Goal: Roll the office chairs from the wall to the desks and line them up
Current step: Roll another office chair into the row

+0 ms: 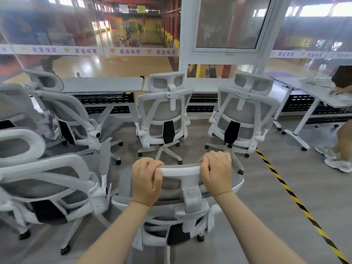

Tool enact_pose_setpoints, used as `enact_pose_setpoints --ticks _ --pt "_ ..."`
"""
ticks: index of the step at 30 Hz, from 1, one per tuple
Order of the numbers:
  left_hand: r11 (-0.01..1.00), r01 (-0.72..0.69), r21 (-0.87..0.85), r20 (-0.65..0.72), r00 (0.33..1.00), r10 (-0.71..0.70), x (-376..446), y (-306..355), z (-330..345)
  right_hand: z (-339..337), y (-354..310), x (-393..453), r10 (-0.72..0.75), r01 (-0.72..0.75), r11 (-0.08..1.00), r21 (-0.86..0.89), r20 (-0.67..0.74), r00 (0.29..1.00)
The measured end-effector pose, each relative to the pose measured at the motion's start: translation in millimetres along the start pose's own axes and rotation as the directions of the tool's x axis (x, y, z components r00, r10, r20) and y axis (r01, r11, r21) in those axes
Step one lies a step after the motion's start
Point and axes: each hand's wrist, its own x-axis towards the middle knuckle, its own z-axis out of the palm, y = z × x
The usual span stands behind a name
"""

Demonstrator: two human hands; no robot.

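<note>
Hands (pixel 181 180), 2, grip 1 chair (pixel 182 202); 5 more chairs (pixel 163 115) nearby

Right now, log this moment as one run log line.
left hand: holds white-framed grey mesh chair headrest | right hand: holds same headrest | two matching chairs parked at grey desks

A glass wall (pixel 95 35) with a white printed band (pixel 91 51) looks down on a sports hall with a shiny wooden court (pixel 133 63). A white window frame (pixel 228 25) stands in the middle. The grey floor (pixel 285 187) carries a yellow-and-black striped tape line (pixel 297 201). Daylight glares through high windows (pixel 320 8).
</note>
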Motion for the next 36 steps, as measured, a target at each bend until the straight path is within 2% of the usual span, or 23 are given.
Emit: enact_pose_setpoints --ticks 10,15,21,27,29,33,36 --pt "1.000 -0.004 -0.011 0.099 0.995 0.005 89.6 -49.3 54.9 64.2 40.5 85.1 0.021 -0.034 0.993 0.112 0.118 0.993" --pt "1.000 0.025 0.008 0.102 0.995 -0.026 117.1 -70.8 71.9 85.7 53.0 112.3 -0.064 0.036 0.986 0.160 0.171 0.983" --pt "0.986 0.136 0.101 0.126 0.981 -0.148 134.4 -70.9 82.3 96.7 73.5 140.9 -0.168 0.108 0.967 0.230 0.262 0.950" --pt "0.921 0.352 0.164 0.204 0.902 -0.381 124.8 -50.6 68.5 94.6 71.0 150.8 -0.224 0.095 0.933 0.347 0.353 0.908" --pt "0.902 0.372 0.218 0.206 0.886 -0.415 112.6 -45.2 53.3 94.3 56.2 147.2 -0.316 0.151 0.895 0.419 0.359 0.879" --pt "0.821 0.458 0.342 0.121 0.845 -0.521 69.3 -33.3 7.3 97.6 11.5 127.3 -0.509 0.263 0.789 0.555 0.351 0.786" --pt "0.717 0.523 0.461 0.058 0.789 -0.612 19.4 -27.9 -38.1 104.6 -30.1 102.5 -0.626 0.235 0.700 0.675 0.422 0.656"
